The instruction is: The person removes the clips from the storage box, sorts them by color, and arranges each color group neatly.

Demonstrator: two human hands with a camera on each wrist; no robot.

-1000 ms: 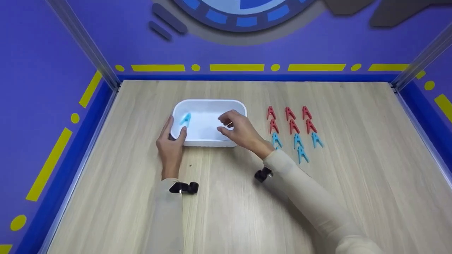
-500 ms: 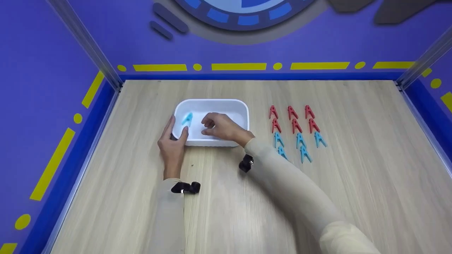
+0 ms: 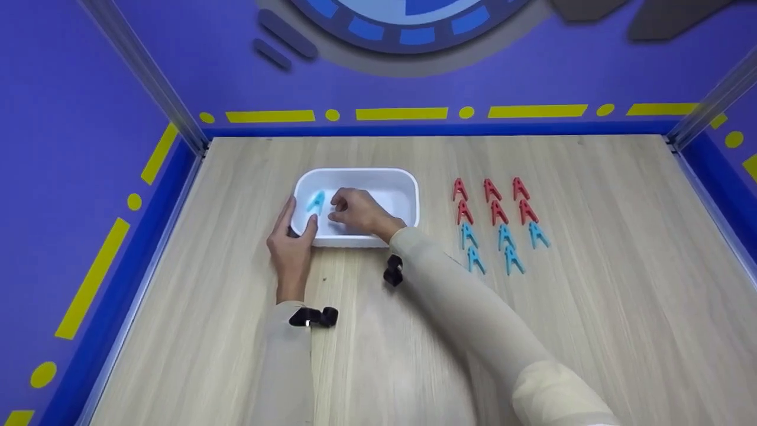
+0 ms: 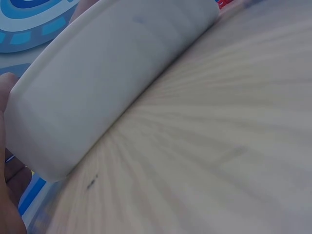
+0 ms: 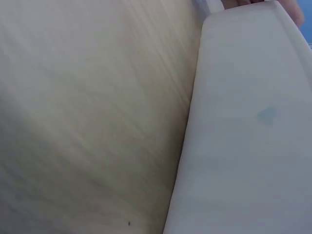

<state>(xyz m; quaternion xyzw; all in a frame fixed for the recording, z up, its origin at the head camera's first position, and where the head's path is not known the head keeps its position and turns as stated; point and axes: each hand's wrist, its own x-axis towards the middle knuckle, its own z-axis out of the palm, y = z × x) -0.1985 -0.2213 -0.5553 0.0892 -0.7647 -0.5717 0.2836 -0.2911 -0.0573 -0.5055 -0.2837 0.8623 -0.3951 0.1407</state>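
Note:
A white plastic tray (image 3: 408, 207) stands on the table, and my left hand (image 3: 291, 242) holds its left front corner. The thumb lies over the rim and the fingers are along the outer side. Inside, toward the left end, sits a light blue clothespin (image 3: 316, 202). My right hand (image 3: 358, 210) is over the tray with its fingers bent, just right of that clothespin and apart from it. Between its thumb and forefinger a gap shows, with nothing visible in it. Both wrist views mostly show the tray's outer wall (image 4: 92, 78).
Right of the tray, red clothespins (image 3: 492, 190) lie in two rows. Nearer to me are several blue clothespins (image 3: 505, 238) in two more rows. Printed blue panels (image 3: 408, 94) stand along the back and sides of the wooden table (image 3: 591, 296).
My right hand has moved left inside the tray, from its right part toward the blue clothespin. The left hand keeps its hold on the corner.

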